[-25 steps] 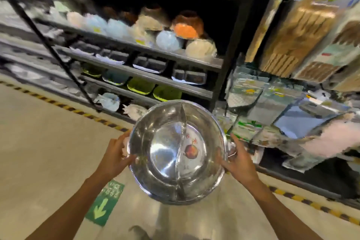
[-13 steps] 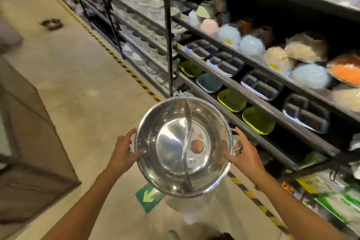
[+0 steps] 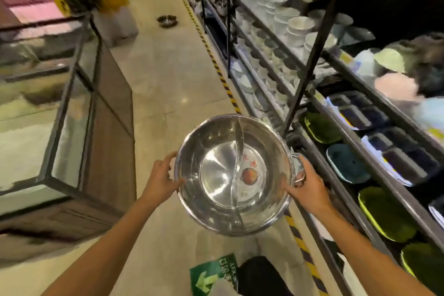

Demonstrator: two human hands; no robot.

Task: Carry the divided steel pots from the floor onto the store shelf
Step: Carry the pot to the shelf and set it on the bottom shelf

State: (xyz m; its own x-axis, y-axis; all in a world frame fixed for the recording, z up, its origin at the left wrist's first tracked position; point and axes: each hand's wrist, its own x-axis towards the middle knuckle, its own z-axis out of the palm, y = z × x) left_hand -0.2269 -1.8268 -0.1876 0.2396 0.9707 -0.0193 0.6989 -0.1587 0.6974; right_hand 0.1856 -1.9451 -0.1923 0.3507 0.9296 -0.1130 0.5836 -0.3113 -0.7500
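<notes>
A round divided steel pot (image 3: 216,175) with a curved partition and a red-printed label inside is held level at waist height above the aisle floor. My left hand (image 3: 161,179) grips its left rim. My right hand (image 3: 308,187) grips the handle on its right rim. Far down the aisle another steel pot (image 3: 167,20) sits on the floor. The store shelf (image 3: 341,142) runs along the right, with the held pot just left of its lower tiers.
The shelf tiers hold white bowls (image 3: 286,21), green and teal trays (image 3: 384,214) and dark divided boxes (image 3: 403,161). A glass display case (image 3: 64,113) stands on the left. Yellow-black tape (image 3: 211,55) lines the floor, and a green arrow sticker (image 3: 211,274) lies near my feet.
The view has swung left down the aisle, so the shelf now runs along the right. The pot stays gripped in both hands, and the floor pot has come closer in view.
</notes>
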